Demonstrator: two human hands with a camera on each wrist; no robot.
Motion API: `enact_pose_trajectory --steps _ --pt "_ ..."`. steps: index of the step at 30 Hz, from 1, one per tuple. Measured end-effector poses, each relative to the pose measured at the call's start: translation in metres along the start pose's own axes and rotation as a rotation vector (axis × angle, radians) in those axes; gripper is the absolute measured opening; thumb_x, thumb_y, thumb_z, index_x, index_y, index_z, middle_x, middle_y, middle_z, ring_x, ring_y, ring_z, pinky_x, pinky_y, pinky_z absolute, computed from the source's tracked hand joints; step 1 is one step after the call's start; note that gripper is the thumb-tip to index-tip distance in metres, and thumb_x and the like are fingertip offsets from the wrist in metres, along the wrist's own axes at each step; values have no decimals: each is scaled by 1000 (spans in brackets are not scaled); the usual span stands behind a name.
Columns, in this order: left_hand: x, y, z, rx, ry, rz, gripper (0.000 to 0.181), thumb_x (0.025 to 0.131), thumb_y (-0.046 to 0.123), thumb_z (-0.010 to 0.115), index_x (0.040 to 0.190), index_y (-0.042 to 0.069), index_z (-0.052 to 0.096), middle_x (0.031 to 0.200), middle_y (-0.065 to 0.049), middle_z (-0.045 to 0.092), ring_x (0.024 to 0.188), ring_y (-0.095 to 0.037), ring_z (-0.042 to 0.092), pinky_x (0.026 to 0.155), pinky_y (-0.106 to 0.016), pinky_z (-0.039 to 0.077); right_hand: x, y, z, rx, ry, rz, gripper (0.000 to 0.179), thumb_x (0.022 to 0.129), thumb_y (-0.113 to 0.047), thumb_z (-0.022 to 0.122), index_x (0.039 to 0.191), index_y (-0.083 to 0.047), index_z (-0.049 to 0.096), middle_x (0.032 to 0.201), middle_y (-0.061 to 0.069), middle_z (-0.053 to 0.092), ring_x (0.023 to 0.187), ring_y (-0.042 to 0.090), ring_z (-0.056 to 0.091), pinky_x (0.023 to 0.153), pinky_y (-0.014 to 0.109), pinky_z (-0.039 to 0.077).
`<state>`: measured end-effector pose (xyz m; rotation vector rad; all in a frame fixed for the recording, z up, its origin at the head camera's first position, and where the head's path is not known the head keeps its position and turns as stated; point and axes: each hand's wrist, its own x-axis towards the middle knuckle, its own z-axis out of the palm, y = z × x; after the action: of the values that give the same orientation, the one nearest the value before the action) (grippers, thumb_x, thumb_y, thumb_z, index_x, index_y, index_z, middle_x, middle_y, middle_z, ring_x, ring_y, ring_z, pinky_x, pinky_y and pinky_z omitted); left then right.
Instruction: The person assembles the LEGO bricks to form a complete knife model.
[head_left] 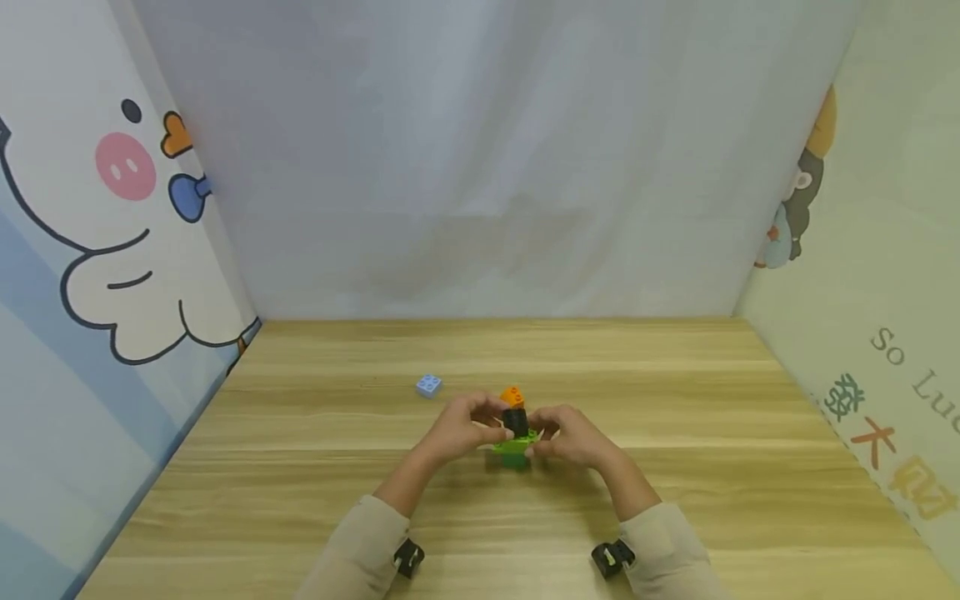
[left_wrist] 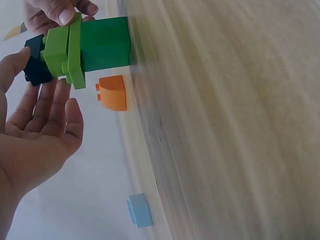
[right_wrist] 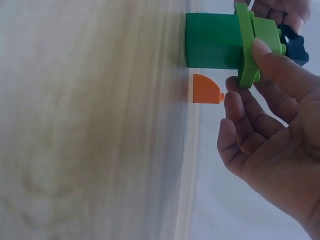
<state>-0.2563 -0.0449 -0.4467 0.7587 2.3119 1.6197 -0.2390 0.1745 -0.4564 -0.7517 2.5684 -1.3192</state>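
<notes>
While the left hand (head_left: 459,428) pinches a black block (head_left: 516,423), the right hand (head_left: 573,436) grips a lime plate (right_wrist: 245,52)

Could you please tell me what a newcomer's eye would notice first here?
Probably the green-and-black block stack, upright between the left hand and the right hand. Next, likely, the orange block on the table behind it, then the light blue block off to the left.

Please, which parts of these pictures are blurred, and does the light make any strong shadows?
Head view: soft light, only a faint shadow by the block stack, a pale sheen on the near table; left wrist view: the table's near grain looks smeared, the orange block clearer-edged; right wrist view: near table blurred, block stack sharper.
</notes>
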Motion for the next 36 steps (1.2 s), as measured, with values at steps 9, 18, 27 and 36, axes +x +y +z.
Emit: enact_pose_trajectory --steps 9,18,27,36 --pt "0 2 -4 12 -62 15 33 80 12 73 112 7 65 99 -3 64 90 -20 59 74 -34 50 1 -1 -1 8 -16 4 28 79 -11 74 103 -2 66 95 3 64 75 17 57 66 34 48" --pt "0 2 -1 54 -48 54 26 84 16 70 109 8 65 99 0 64 89 -17 59 75 -34 50 2 1 0 10 -18 5 28 79 -12 75 104 -2 66 96 3 64 75 18 56 67 35 48" --pt "-2 6 0 133 -44 49 26 84 15 70 108 7 65 94 0 64 87 -18 59 71 -31 50 2 0 2 15 -16 -9 27 78 -10 75 102 -3 67 94 3 65 74 17 57 66 34 48" --pt "2 7 -1 147 -59 19 25 85 17 68 108 8 64 93 -1 62 91 -21 58 74 -36 49 3 0 2 9 -10 -9 25 79 -9 74 102 -3 67 93 2 65 72 17 56 62 31 48"
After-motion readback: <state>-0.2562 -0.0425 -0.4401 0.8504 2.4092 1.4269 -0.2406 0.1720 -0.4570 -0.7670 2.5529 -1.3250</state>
